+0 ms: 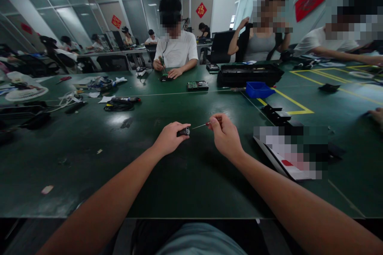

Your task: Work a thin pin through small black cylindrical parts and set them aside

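Note:
In the middle of the head view, my left hand (170, 138) is closed around a small black cylindrical part (183, 132), whose pale, round open end faces right. My right hand (225, 134) grips a screwdriver (201, 126) by its reddish-brown handle, mostly covered by the fingers. The thin metal shaft points left, its tip just short of the cylinder's end with a small gap seeming to lie between them. Both hands are held above the green table (179, 183). What the cylinder is exactly, I cannot make out.
Ahead lie a circuit-board device (197, 85), a long black housing (250, 75) and a blue bin (259, 90). Black brackets (277, 113) and a white box (287, 159) lie right. A coiled black cable (119, 104) is left. Across the table a person (176, 50) handles a tool.

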